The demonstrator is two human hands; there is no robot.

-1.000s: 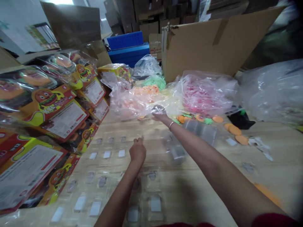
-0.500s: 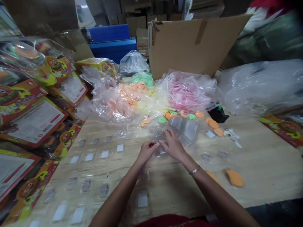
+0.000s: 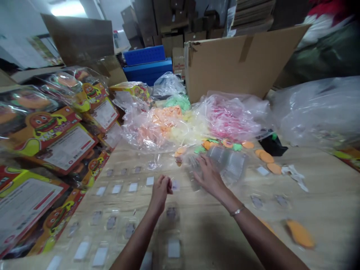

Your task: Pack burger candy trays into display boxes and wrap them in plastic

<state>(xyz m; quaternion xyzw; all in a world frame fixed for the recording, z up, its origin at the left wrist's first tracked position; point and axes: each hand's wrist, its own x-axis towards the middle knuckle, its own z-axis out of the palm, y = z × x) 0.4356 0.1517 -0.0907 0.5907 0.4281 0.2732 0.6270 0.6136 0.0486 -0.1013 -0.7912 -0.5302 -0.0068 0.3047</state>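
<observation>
My left hand (image 3: 161, 191) is low over the table, its fingers curled together. Beside its fingertips is a small clear piece with a pale patch (image 3: 174, 185); whether the fingers grip it I cannot tell. Further right, my right hand (image 3: 208, 175) lies with fingers stretched out on blurred clear plastic trays (image 3: 194, 162). More clear plastic trays (image 3: 234, 165) are stacked just right of it. Left of my left hand, clear trays stand in rows, some with white squares (image 3: 133, 187), others with greyish pieces (image 3: 111, 222).
Bags of orange pieces (image 3: 164, 122) and pink pieces (image 3: 225, 118) line the back, before a large cardboard box (image 3: 239, 67). Burger-printed boxes (image 3: 53, 131) are stacked at left. Orange foam discs (image 3: 266, 156), a black container (image 3: 272, 144) and a torn white scrap (image 3: 295, 176) lie at right.
My left hand has moved left and nearer, away from my right hand. My right hand stays at the clear trays. The camera view has tilted up and shifted left.
</observation>
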